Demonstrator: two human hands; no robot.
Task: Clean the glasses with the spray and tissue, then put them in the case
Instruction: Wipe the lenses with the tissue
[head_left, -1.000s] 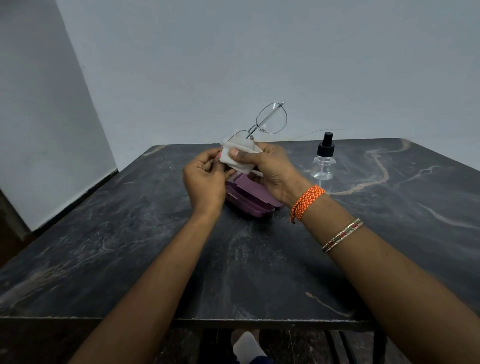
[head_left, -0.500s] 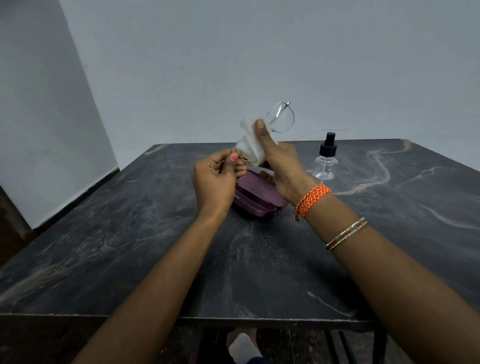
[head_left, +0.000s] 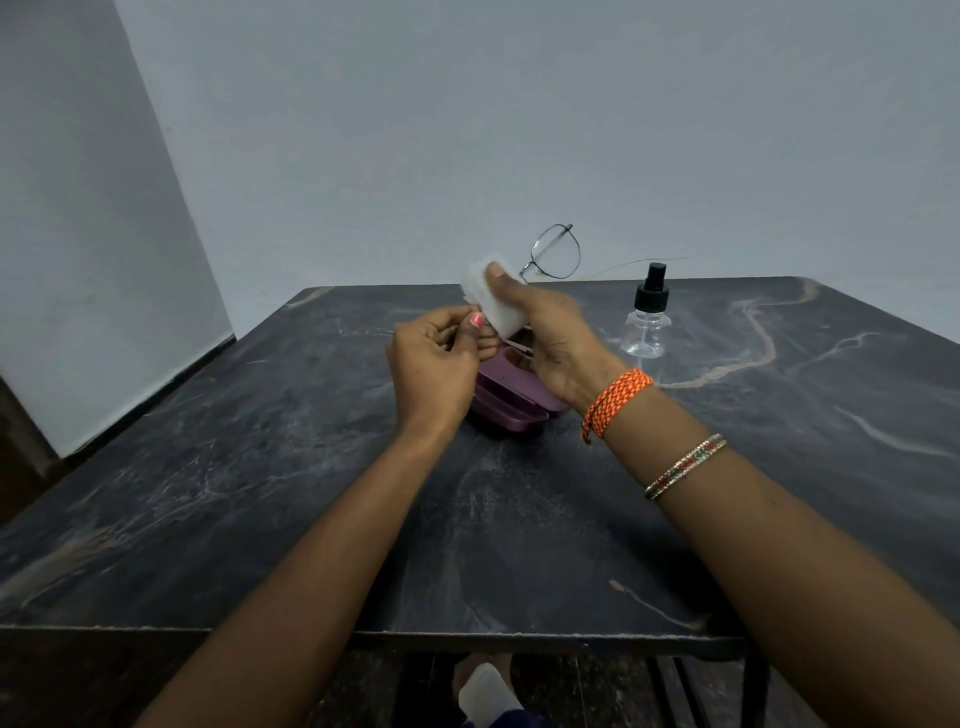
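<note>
I note a white tissue (head_left: 492, 303), purple case (head_left: 511, 402), clear spray bottle (head_left: 645, 325) with black cap — black marble-veined table (head_left: 260, 467), orange-and-white braided wristband (head_left: 615, 397), pink thumbnail.

case (head_left: 511, 402) on table (head_left: 260, 467), spray (head_left: 647, 317) right

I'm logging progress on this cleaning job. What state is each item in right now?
glasses: held up off the table, one lens wrapped in tissue, other lens bare.
tissue: folded round a lens, pinched by right hand.
left hand: pinching the frame's near end.
case: open on the table, no glasses inside.
spray bottle: upright, cap on, untouched.
</note>
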